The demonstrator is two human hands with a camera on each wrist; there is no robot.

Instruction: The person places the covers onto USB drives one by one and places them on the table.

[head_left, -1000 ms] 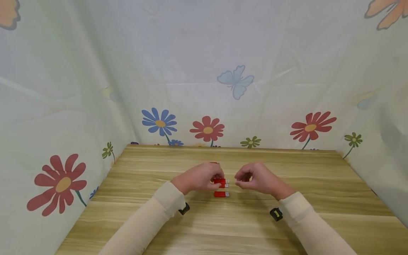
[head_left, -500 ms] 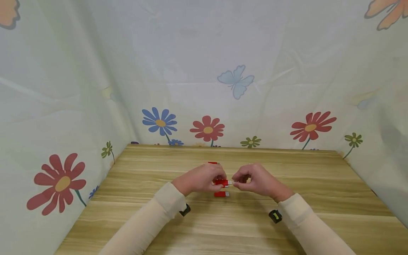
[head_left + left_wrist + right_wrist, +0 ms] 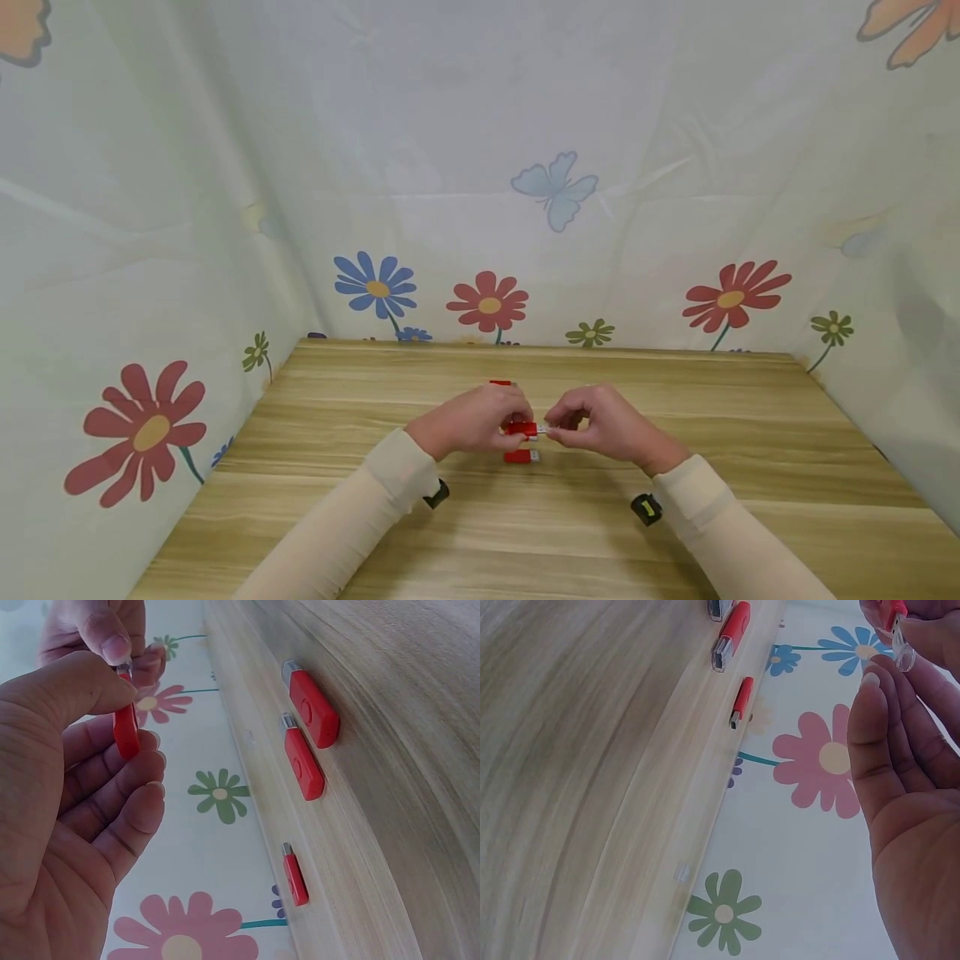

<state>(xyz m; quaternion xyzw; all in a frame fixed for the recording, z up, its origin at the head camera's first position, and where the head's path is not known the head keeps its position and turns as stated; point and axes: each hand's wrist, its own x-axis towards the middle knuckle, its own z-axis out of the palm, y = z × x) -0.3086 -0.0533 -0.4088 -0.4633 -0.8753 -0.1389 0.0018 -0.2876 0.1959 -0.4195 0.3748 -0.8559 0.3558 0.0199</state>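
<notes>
My left hand (image 3: pixel 476 419) pinches a red USB flash drive (image 3: pixel 126 733) between thumb and fingers, its plug pointing right. Facing it, my right hand (image 3: pixel 611 423) pinches a small clear cap (image 3: pixel 905 658) at the plug end. How far the cap sits over the plug I cannot tell. On the table below, in the left wrist view, lie a near red USB drive (image 3: pixel 313 711), a middle one (image 3: pixel 304 766) and a far one (image 3: pixel 295 879). The far drive shows a bare metal plug in the right wrist view; the middle drive's plug end (image 3: pixel 722 656) looks covered by clear plastic.
A loose clear cap (image 3: pixel 682 871) lies near the back edge of the wooden table (image 3: pixel 360 375). White flower-printed cloth (image 3: pixel 637 250) hangs behind the table and along both sides. Each wrist wears a dark strapped device, such as the right one (image 3: pixel 647 508).
My hands have come closer together. The left has shifted slightly right with the drive, and the right fingertips have moved left onto the plug end. During the last half second both stay nearly still.
</notes>
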